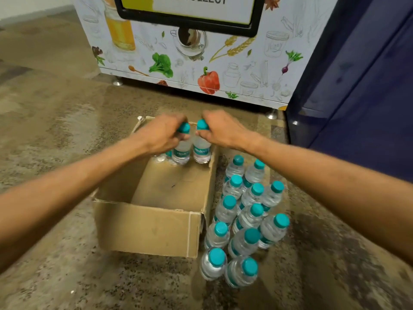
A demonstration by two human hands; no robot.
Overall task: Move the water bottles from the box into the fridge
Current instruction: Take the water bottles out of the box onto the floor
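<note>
An open cardboard box point(147, 227) sits on the floor. Over its far end, my left hand point(162, 133) grips the neck of a clear water bottle point(182, 153) with a teal cap. Beside it my right hand point(220, 129) grips the neck of a second such bottle point(201, 152). Both bottles hang upright, close together. One or two more bottles point(164, 156) show at the box's far end, partly hidden by my left wrist. Several upright bottles point(245, 215) stand clustered on the floor right of the box. The dark blue fridge point(357, 90) stands at right.
A white cabinet point(201, 63) printed with vegetables and jars stands on metal feet just beyond the box. The speckled stone floor point(55, 130) spreads to the left and in front.
</note>
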